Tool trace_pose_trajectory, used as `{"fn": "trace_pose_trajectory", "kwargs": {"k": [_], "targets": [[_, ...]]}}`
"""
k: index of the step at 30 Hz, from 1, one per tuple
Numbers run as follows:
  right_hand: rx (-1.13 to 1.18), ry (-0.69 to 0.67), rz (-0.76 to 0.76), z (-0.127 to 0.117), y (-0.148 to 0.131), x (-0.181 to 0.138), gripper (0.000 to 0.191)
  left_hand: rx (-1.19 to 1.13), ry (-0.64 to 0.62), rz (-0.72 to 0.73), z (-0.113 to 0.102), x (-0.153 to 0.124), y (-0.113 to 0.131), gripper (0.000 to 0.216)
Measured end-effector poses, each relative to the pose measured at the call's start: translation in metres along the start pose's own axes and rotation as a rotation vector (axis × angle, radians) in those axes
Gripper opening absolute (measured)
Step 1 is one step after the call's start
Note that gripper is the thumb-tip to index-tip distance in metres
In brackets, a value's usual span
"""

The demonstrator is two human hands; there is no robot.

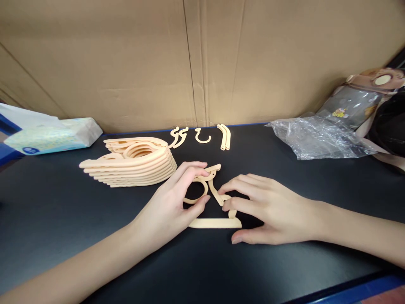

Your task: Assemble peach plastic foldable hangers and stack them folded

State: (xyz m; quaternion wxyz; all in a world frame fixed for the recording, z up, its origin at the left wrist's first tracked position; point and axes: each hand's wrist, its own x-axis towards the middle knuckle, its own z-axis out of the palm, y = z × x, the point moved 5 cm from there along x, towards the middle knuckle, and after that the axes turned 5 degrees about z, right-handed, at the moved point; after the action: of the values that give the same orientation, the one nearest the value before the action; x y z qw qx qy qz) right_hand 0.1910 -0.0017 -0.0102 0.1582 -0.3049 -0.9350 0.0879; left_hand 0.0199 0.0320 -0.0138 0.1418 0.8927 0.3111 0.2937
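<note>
On the black tabletop in front of me lies a cream plastic hanger body [215, 223] with a ring opening [205, 188] in it. My left hand [177, 196] grips this body, fingers over its upper part and thumb by the ring; the palm hides its left end. A slim curved strip [215, 193] crosses the right side of the ring. My right hand [264, 207] has its fingers apart, index and middle tips touching the strip's lower end and a small curved piece [232, 213]. Its thumb rests clear, near the body's right tip.
Left of my hands stands a stack of matching hanger bodies [136, 171]. Behind are two hooks [179, 137], a single hook [203, 137] and two strips [224, 137]. A tissue pack [60, 136], clear plastic bag [319, 137] and bottle [351, 101] flank them before a cardboard wall [126, 63].
</note>
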Motion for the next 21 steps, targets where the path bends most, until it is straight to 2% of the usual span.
{"fn": "trace_pose_trajectory", "kwargs": {"k": [3, 8, 15, 18, 21], "targets": [[0.005, 0.011, -0.006, 0.002, -0.001, 0.0, 0.023, -0.001, -0.004, 0.001, 0.0, 0.0, 0.0, 0.029], [0.188, -0.054, -0.015, 0.001, -0.005, 0.002, 0.003, -0.011, -0.02, 0.02, 0.001, 0.001, 0.001, 0.026], [0.404, -0.139, -0.015, -0.001, -0.014, 0.004, 0.024, -0.085, -0.082, 0.002, 0.005, 0.001, 0.003, 0.023], [0.451, -0.139, 0.002, 0.0, -0.013, 0.003, 0.026, -0.088, -0.093, 0.017, 0.004, 0.0, 0.004, 0.026], [0.396, -0.089, 0.0, 0.0, -0.011, 0.003, 0.022, -0.096, -0.105, 0.022, 0.005, -0.001, 0.005, 0.027]]}}
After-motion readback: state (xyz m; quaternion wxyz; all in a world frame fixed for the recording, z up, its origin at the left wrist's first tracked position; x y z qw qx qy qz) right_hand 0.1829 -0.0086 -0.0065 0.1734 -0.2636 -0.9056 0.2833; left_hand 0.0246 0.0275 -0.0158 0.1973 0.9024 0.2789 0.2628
